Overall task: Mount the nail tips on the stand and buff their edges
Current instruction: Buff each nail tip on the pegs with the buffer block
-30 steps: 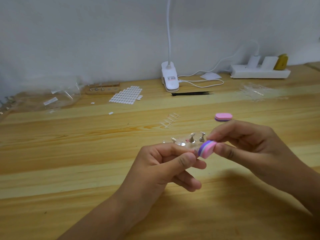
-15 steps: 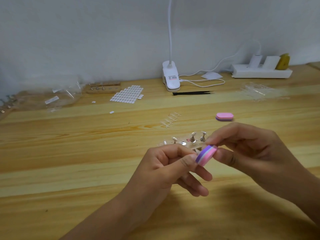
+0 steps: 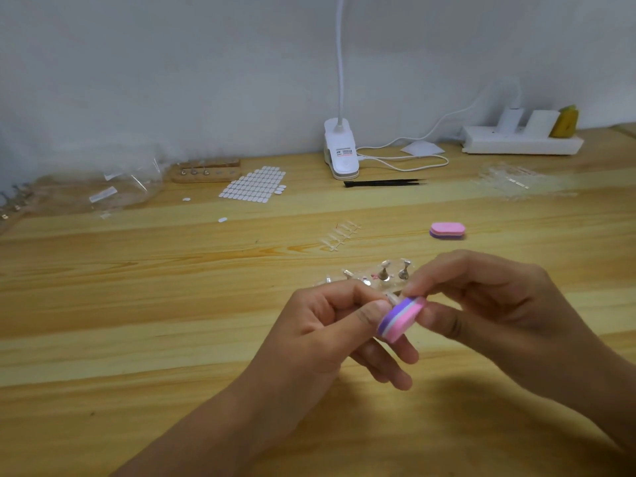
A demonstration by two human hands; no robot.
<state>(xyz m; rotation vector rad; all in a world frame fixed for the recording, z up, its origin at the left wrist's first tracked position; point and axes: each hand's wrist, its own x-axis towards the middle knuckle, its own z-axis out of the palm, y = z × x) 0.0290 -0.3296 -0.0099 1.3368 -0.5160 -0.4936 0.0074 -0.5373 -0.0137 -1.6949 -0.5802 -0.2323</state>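
My right hand [image 3: 495, 315] pinches a small pink and purple buffer block [image 3: 401, 318] between thumb and fingers. My left hand [image 3: 330, 332] pinches a small clear nail tip on its holder [image 3: 391, 298] against the block's purple edge; most of the tip is hidden by my fingers. Just behind my hands, a clear stand [image 3: 375, 282] on the table carries two upright metal holders [image 3: 394, 271] and a few lying ones. A strip of clear nail tips [image 3: 339, 235] lies farther back.
A second pink and purple buffer [image 3: 447, 231] lies to the right on the wooden table [image 3: 137, 304]. At the back are a clip lamp [image 3: 340, 153], black tweezers [image 3: 383, 182], a sheet of white adhesive tabs [image 3: 256, 184], a wooden holder block [image 3: 206, 171], plastic bags [image 3: 103, 191] and a power strip [image 3: 521, 144].
Both hands have sunk slightly toward me, and the buffer block has slid a little along the nail tip. My left hand's lower fingers have spread out more.
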